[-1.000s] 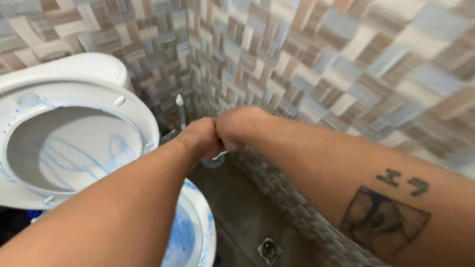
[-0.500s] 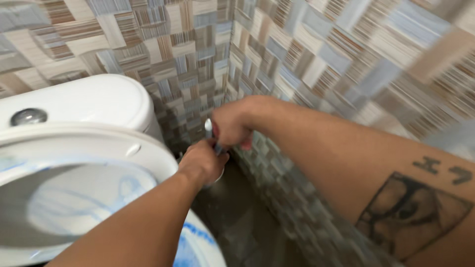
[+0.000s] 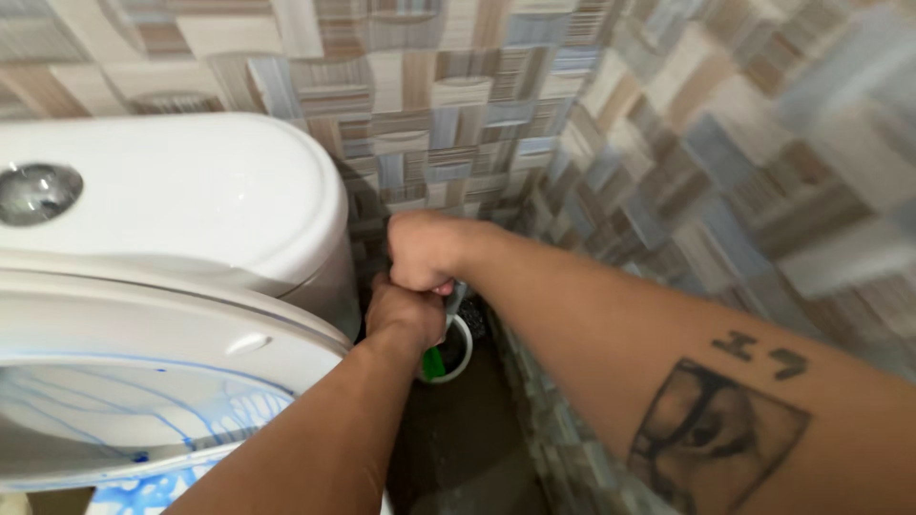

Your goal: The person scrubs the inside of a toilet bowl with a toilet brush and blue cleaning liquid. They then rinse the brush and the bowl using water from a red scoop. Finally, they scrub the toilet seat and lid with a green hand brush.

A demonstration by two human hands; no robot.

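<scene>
Landmark: toilet tank (image 3: pixel 172 195), white, w/ round chrome flush button (image 3: pixel 38 191) on top, upper left of view.

1. Right hand (image 3: pixel 423 250) – just right of tank, at the wall corner. Closed in a fist around a thin grey brush handle (image 3: pixel 455 298); only a short bit of handle shows below the fist, rest hidden. Forearm runs off lower right, w/ dark square tattoo (image 3: pixel 716 434) & two small marks above it.

2. Left hand (image 3: pixel 405 313) – directly under right hand, touching it, right of tank base. Fingers curled shut; seems to grip the same handle lower down, but contact point hidden by the hand itself. Forearm runs off bottom centre.

3. Brush holder (image 3: pixel 450 355) – round, white rim, green inside, dark contents; on floor just below & right of both hands, in the corner right of tank. Handle leads down toward it; brush head not visible.

4. Toilet lid (image 3: pixel 162 315) – white, raised, in front of tank, lower left. Underside streaked w/ blue liquid (image 3: pixel 229 424).

5. Wall tiles (image 3: pixel 458 86) – woven pattern, beige/brown/grey-blue; behind tank & along right side.

6. Floor (image 3: pixel 468 439) – dark, right of tank, below holder.
</scene>
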